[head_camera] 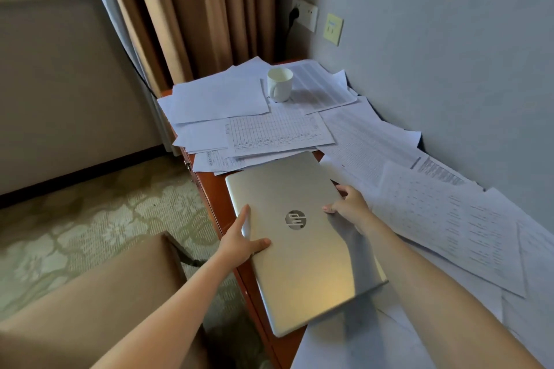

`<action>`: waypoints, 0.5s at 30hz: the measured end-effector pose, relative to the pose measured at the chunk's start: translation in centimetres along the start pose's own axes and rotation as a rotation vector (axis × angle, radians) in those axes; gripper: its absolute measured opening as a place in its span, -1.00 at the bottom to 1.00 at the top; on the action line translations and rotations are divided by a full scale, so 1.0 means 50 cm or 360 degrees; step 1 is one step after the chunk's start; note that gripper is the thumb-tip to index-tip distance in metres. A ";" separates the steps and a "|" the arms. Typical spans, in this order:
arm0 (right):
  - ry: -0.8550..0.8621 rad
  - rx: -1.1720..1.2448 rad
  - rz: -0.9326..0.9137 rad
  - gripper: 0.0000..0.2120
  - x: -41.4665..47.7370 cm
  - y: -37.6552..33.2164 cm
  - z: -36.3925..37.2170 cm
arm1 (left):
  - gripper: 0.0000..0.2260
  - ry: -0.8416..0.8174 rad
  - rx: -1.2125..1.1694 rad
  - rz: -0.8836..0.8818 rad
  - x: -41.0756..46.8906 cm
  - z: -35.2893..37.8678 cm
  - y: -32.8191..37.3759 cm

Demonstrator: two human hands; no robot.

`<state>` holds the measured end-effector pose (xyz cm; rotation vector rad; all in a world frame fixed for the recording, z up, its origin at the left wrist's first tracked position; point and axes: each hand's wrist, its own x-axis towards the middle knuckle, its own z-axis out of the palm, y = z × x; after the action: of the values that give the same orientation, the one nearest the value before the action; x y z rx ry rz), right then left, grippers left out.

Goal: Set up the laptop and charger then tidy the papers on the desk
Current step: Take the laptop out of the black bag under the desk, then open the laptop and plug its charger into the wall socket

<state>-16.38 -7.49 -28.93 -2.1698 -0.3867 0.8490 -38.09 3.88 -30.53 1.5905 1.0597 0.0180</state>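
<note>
Just the head view to go on. We reckon we're on the first step: both hands have the closed silver laptop (299,243) between them, logo side up, lid not opened yet.

The left hand (242,240) is on the long edge by the desk's front, thumb flat on the lid and the other fingers running along and under that edge, so clamped on the laptop as far as we can tell. The right hand (347,204) has the opposite edge, fingers curled over it. Both forearms reach well forward.

The laptop looks tilted, its near end raised over the sheets and throwing a shadow. We can't tell if the far corner touches the reddish-brown wooden desk (221,198).

Beyond the fingers lie the scattered white printed papers (269,129) with a white ceramic mug (279,84) standing on them. Further beyond is a white wall socket (304,13) with a dark plug in it. More sheets spread to the right of the right fingers. We can't pick out a charger for sure.

Next move, our guess: it calls for setting the laptop down flat on a firm patch rather than on loose, slippy sheets, then lifting the lid.
</note>
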 end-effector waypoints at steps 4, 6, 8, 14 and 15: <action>-0.0044 0.0018 0.0036 -0.38 0.032 0.008 0.010 | -0.12 0.0012 0.0115 -0.0050 0.017 0.007 -0.001; -0.0049 0.0037 0.0049 -0.37 0.044 0.012 0.010 | -0.12 0.0017 0.0167 -0.0065 0.025 0.011 0.003; -0.0051 0.0048 0.0042 -0.39 0.054 0.014 0.006 | -0.11 0.0017 0.0225 -0.0078 0.033 0.014 0.008; -0.0040 -0.0047 -0.0009 -0.37 0.077 0.012 -0.010 | -0.11 -0.0035 0.0452 -0.0083 0.047 0.023 0.029; -0.0045 -0.0064 -0.0017 -0.37 0.079 0.012 -0.011 | -0.10 -0.0037 0.0449 -0.0092 0.048 0.024 0.031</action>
<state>-13.13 -6.20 -30.89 -2.1928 -0.4327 0.8732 -35.11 4.58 -30.94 1.8063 1.1269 -0.1968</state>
